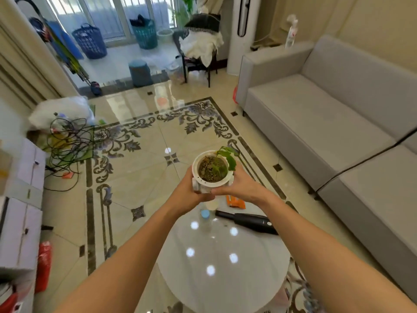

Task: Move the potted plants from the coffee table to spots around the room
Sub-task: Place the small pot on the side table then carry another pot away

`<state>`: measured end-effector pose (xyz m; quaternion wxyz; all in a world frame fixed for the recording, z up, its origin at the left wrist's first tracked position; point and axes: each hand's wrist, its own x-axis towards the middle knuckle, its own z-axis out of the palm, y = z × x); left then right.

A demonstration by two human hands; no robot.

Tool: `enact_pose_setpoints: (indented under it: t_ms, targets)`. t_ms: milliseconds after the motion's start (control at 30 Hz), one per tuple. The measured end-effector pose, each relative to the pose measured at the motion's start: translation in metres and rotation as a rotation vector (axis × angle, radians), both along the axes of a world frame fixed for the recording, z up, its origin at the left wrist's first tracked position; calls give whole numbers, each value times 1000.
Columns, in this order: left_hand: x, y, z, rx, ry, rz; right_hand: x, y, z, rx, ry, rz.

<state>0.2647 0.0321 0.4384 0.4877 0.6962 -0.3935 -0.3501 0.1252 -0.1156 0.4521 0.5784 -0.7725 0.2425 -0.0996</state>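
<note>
white plastic is what both hands are wrapped around: the left hand (188, 188) cups the near-left side of a small potted plant (213, 168) and the right hand (240, 187) grips its near-right side, fingers closed on the pot's wall just below the rim. the pot is held up in the air, clear of the round glossy coffee table (225, 267), out past its far edge and over the patterned tile floor (140, 159). it looks upright, soil showing, a few green leaves drooping over the far-right rim. on the table i can make out a black handheld device (247, 221), an orange packet (235, 203) and a bottle with a blue cap (205, 214); no other pots are visible there. this reads as the carrying step, the lift done and the placing not yet begun. next comes choosing a spot, perhaps toward the window area or beside the grey sofa (327, 114), and keeping the pot level so soil doesn't spill, while stepping clear of the tangle of cables (70, 145) on the left.
</note>
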Motion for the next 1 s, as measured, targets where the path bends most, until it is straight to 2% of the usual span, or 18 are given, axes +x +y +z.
enact_pose_setpoints:
  t_ms: [233, 533, 733, 1000]
  targets:
    - [87, 32, 42, -74, -11, 30, 89, 42, 47, -47, -82, 1]
    - [242, 85, 68, 32, -25, -81, 222, 92, 67, -66, -62, -96]
    - [330, 60, 80, 86, -8, -119, 303, 68, 81, -68, -52, -110]
    - [464, -27, 96, 116, 52, -202, 427, -19, 95, -83, -66, -114]
